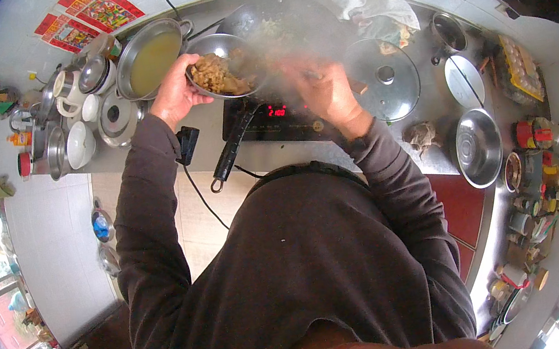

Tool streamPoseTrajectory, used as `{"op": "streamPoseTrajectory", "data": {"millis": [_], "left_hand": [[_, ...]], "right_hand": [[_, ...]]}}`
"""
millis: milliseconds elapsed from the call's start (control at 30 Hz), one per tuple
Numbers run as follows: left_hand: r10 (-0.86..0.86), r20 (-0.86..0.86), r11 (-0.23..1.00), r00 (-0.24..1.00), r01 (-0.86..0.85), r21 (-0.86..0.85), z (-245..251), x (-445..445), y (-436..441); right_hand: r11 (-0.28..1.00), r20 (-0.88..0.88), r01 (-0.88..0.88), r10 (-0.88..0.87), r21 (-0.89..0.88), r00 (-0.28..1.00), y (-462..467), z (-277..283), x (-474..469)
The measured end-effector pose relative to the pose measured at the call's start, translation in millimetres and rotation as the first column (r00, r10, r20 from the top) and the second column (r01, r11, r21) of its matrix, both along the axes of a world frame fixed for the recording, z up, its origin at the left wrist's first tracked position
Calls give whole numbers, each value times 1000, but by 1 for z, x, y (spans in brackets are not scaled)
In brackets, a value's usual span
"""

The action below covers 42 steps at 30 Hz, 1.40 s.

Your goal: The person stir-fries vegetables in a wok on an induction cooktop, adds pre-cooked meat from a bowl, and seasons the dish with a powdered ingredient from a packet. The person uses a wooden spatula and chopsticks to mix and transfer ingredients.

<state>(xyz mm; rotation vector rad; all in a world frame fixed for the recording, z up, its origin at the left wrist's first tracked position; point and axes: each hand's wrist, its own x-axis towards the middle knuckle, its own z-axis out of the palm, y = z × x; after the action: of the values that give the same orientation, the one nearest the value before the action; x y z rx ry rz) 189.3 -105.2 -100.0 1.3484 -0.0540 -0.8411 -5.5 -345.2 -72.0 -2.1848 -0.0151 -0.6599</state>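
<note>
My left hand grips the rim of a metal bowl that holds brown cooked food. The bowl is over the near left side of a steaming wok. My right hand is over the wok's near right side, its fingers blurred by steam; a wooden piece shows just right of it, and whether the hand grips it I cannot tell. Beneath is an induction cooktop with a lit red display, and the wok's black handle points towards me. Steam hides much of the wok's contents.
Left of the bowl stands a pan of yellowish liquid, near a lidded pot and stacked bowls. A glass lid lies to the right, with a cloth behind. Further right are a metal basin, a white plate and an egg tray.
</note>
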Motion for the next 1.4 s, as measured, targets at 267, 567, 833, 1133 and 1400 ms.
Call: {"op": "streamPoseTrajectory", "data": {"millis": [267,567,833,1133,1400], "left_hand": [[-96,-45,995,994,95,-11,2,6,1],[-12,40,999,999,14,-37,3,-3,-1],[18,71,998,997,-14,-59,3,-2,3],[16,-7,997,1000,-16,-81,-3,-1,3],[-2,2,1000,1000,2,-26,-2,-3,4]], "right_hand": [[998,100,-33,29,46,995,3,-6,14],[947,-99,50,-20,317,995,3,26,-10],[972,-188,25,20,233,982,4,26,-14],[983,-17,-26,29,184,999,17,9,-9],[994,-23,-63,66,91,998,8,-2,-3]]}}
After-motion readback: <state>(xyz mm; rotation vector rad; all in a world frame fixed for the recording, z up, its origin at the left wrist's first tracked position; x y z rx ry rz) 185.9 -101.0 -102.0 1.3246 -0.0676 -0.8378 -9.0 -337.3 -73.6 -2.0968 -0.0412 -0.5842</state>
